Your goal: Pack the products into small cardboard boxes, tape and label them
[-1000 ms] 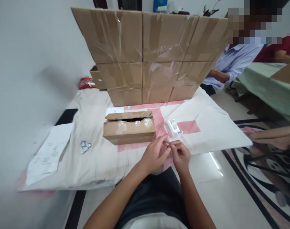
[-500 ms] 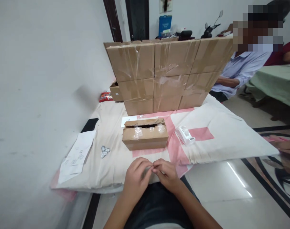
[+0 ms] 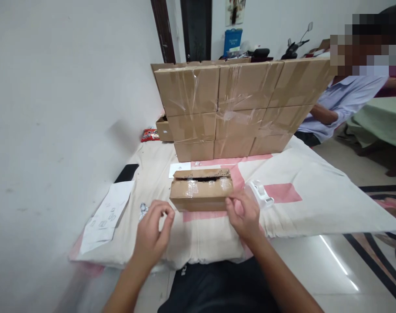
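A small cardboard box (image 3: 201,191) lies on the cloth-covered table, its top slit partly open and patched with clear tape. My left hand (image 3: 154,228) is raised left of the box's front, thumb and forefinger curled into a pinch; whatever is between them is too small to make out. Beside the box's lower right corner, my right hand (image 3: 245,213) has its fingertips pinched together, and I cannot tell what they hold. A white tape dispenser (image 3: 261,194) stands just right of that hand. Crumpled silvery pieces (image 3: 143,209) lie partly hidden behind my left hand.
Taped cardboard boxes (image 3: 240,108) form a wall across the back. Drawn-on paper sheets (image 3: 104,213) and a black flat object (image 3: 126,173) lie at left, a white card (image 3: 178,168) behind the small box. A red packet (image 3: 150,134) is farther back. Another person (image 3: 341,104) sits at right.
My hands were together in front of the box; they have come apart. The left has moved left, the right up and right to the box's corner. The view has shifted slightly.
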The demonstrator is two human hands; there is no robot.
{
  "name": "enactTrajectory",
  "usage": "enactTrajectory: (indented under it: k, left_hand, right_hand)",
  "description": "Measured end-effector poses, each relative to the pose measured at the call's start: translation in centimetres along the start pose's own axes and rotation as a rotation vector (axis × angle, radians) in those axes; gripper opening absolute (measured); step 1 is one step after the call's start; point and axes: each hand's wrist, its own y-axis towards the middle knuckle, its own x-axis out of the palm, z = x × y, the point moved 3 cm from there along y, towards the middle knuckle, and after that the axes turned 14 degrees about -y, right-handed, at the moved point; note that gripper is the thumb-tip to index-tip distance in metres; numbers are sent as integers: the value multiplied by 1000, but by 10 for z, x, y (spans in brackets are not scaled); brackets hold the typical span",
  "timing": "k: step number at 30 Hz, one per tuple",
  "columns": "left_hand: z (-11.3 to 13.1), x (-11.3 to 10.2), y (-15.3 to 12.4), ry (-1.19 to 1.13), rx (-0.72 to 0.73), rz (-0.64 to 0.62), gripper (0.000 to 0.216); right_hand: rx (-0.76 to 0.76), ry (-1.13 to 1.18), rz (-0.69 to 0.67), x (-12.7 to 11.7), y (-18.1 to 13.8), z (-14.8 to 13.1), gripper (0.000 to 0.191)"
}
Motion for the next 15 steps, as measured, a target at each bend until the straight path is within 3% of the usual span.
enactTrajectory:
  k: [3,6,8,11,15]
  left_hand:
    - [-8,-20,43,0,-112,-232,14]
    - [-14,-19,84,36,-143,-490,24]
    - [-18,-12,105,68,-170,-639,29]
    - [-25,0,127,100,-245,-813,30]
    - [-35,13,144,139,-308,-902,28]
  right_hand:
    - [-183,-168,-177,10,43,-1,20]
    - [-196,-296,-519,29,61,3,41]
    - [-164,-315,-650,38,61,6,50]
    - [-133,-298,-686,42,55,10,56]
    - [-117,-255,-674,42,54,12,56]
